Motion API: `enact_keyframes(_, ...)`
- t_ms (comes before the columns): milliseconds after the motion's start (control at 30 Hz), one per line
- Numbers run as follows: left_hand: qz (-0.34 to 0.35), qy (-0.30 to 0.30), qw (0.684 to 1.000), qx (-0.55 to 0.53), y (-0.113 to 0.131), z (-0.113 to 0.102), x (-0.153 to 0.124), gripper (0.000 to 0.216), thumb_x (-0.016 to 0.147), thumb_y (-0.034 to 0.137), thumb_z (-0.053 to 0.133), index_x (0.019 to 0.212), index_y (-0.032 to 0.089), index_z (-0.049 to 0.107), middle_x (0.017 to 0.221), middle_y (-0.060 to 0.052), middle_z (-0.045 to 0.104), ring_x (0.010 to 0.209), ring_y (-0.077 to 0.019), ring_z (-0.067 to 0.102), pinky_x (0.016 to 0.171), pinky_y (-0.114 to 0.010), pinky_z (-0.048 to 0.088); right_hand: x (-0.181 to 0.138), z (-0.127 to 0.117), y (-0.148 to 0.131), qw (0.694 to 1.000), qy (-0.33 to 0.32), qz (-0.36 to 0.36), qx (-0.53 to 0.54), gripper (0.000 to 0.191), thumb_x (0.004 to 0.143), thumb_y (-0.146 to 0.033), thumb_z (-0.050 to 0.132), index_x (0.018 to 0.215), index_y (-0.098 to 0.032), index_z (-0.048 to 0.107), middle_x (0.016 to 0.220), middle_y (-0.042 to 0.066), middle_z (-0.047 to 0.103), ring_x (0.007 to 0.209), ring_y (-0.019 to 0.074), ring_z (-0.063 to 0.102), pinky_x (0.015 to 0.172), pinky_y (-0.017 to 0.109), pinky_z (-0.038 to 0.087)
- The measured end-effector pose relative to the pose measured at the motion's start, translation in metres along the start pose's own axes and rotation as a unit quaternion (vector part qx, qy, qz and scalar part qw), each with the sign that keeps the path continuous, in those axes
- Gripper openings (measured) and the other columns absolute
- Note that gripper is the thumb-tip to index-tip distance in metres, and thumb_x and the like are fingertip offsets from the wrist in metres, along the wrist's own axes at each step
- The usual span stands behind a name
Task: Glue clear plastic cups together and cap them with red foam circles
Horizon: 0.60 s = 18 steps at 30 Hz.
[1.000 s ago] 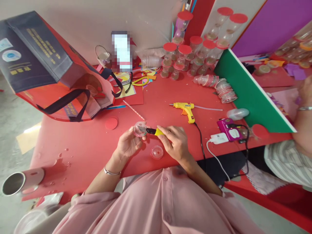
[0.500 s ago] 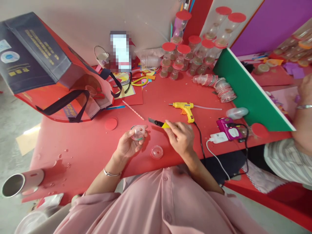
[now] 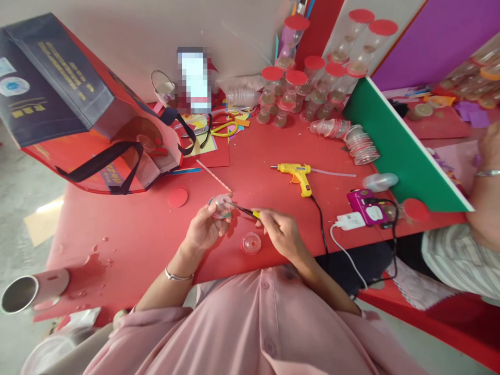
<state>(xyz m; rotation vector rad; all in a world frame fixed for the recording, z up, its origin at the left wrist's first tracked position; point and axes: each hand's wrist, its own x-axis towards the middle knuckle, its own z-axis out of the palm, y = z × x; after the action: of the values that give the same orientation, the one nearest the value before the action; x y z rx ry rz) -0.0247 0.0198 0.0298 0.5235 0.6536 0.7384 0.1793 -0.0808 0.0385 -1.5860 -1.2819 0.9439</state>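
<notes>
My left hand (image 3: 205, 226) is closed around a clear plastic dome lid (image 3: 221, 205), held just above the red table. In my right hand (image 3: 279, 229) is a utility knife (image 3: 248, 211) with a yellow and black handle. Its blade points left and meets the top of the lid; whether it pierces the plastic I cannot tell. On the table between my hands lies a second clear dome lid (image 3: 250, 243). Beyond the held lid are a striped straw (image 3: 214, 176) and a red disc (image 3: 178, 197).
A yellow glue gun (image 3: 296, 177) lies behind my right hand, its cord trailing to the front edge. Hourglass-shaped cups (image 3: 287, 96) stand at the back. A green divider (image 3: 406, 151) bounds the right; a large bag (image 3: 89, 114) and metal cup (image 3: 35, 291) are left. Another person's arm (image 3: 486, 192) is far right.
My right hand has moved slightly left and down, bringing the knife blade from beside the dome lid onto its top. The left hand still holds the lid, now turned slightly.
</notes>
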Motion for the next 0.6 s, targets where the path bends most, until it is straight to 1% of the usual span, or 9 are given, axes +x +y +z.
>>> enact_keyframes(67,-0.003,0.001,1.000,0.002,0.000,-0.002,0.000,0.056,0.077,0.038,0.078,0.124,0.010,0.068,0.095,-0.010,0.072,0.066,-0.0134,0.064,0.038,-0.016,0.044,0.000,-0.002,0.001,0.994,-0.044,0.079,0.066,0.054,0.104,-0.063,0.043,0.091,-0.021,0.074,0.076,0.002,0.073,0.060,0.0134,0.064,0.063,0.027,0.049)
enact_keyframes(133,-0.002,0.002,1.000,-0.004,0.000,-0.003,0.000,0.056,0.076,0.039,0.079,0.123,0.010,0.069,0.093,-0.009,0.072,0.066,-0.0130,0.063,0.037,-0.016,0.043,0.001,-0.004,0.000,0.986,-0.061,0.123,0.097,0.061,0.101,-0.071,0.043,0.077,-0.020,0.068,0.071,0.001,0.070,0.054,0.0124,0.061,0.059,0.026,0.048)
enact_keyframes(167,-0.001,0.002,1.000,-0.007,0.000,-0.003,0.000,0.055,0.076,0.040,0.079,0.122,0.011,0.070,0.093,-0.009,0.072,0.066,-0.0128,0.063,0.037,-0.015,0.042,0.001,-0.005,-0.001,0.984,-0.060,0.134,0.105,0.062,0.099,-0.073,0.044,0.074,-0.020,0.066,0.070,0.001,0.070,0.053,0.0122,0.061,0.059,0.026,0.048)
enact_keyframes(267,0.004,0.017,1.000,0.006,0.000,0.000,-0.001,0.056,0.074,0.041,0.081,0.122,0.012,0.070,0.093,-0.008,0.072,0.065,-0.0130,0.063,0.037,-0.016,0.041,0.002,-0.007,-0.008,0.982,-0.055,0.145,0.110,0.065,0.097,-0.076,0.044,0.072,-0.020,0.064,0.069,0.001,0.069,0.052,0.0120,0.061,0.058,0.026,0.046)
enact_keyframes(367,0.002,0.037,0.999,0.038,0.000,0.002,-0.002,0.059,0.074,0.038,0.082,0.124,0.011,0.068,0.091,-0.008,0.072,0.062,-0.0125,0.062,0.038,-0.016,0.041,0.004,-0.007,-0.010,0.980,-0.073,0.147,0.112,0.067,0.096,-0.079,0.043,0.070,-0.021,0.063,0.064,0.000,0.067,0.052,0.0123,0.061,0.057,0.026,0.046)
enact_keyframes(433,0.004,0.040,0.998,0.040,0.001,0.002,-0.003,0.059,0.074,0.038,0.082,0.125,0.011,0.068,0.091,-0.009,0.072,0.062,-0.0116,0.062,0.039,-0.015,0.040,0.005,-0.006,-0.007,0.978,-0.086,0.154,0.111,0.068,0.095,-0.080,0.043,0.068,-0.021,0.062,0.058,0.000,0.064,0.051,0.0126,0.060,0.058,0.026,0.046)
enact_keyframes(500,0.016,0.037,0.999,0.025,0.002,0.000,-0.003,0.059,0.074,0.040,0.082,0.124,0.012,0.068,0.096,-0.009,0.073,0.063,-0.0108,0.061,0.039,-0.014,0.039,0.006,-0.007,-0.002,0.979,-0.077,0.163,0.100,0.069,0.094,-0.081,0.043,0.067,-0.021,0.061,0.057,0.000,0.063,0.049,0.0126,0.059,0.057,0.026,0.046)
enact_keyframes(600,0.040,0.038,0.998,0.011,0.003,-0.004,-0.003,0.058,0.075,0.040,0.081,0.125,0.013,0.068,0.103,-0.010,0.073,0.066,-0.0104,0.062,0.043,-0.015,0.043,0.004,-0.010,0.005,0.981,-0.044,0.170,0.083,0.069,0.094,-0.082,0.042,0.069,-0.021,0.062,0.060,0.001,0.064,0.050,0.0124,0.057,0.058,0.026,0.046)
